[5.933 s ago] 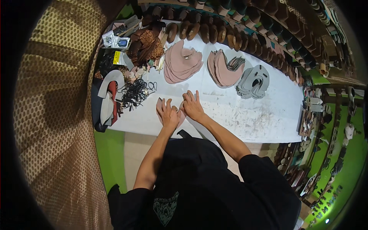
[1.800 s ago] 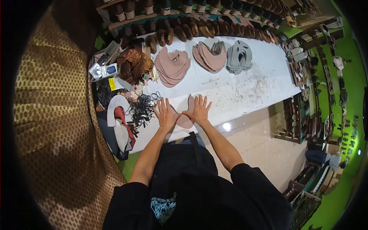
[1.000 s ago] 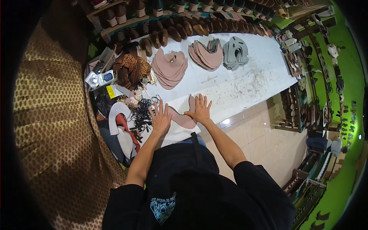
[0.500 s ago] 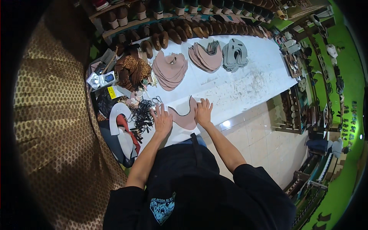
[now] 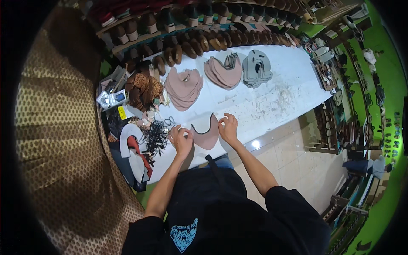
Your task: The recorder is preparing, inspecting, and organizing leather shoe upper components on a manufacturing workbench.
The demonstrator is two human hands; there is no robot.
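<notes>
- While I am watching from above, the left hand is pinching the left tip of the pink U-shaped leather cutout, lying just below frame centre on the white worktable.
- The right hand is nipping the other tip, fingers curled closed on it.
- I am judging that even tension from both sides, keeping the piece flat, suits this step.

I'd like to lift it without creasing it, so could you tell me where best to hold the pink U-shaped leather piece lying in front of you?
Probably pinch the leather piece by its two upper tips, from either side: it lies flat and both hands already sit there.
</notes>
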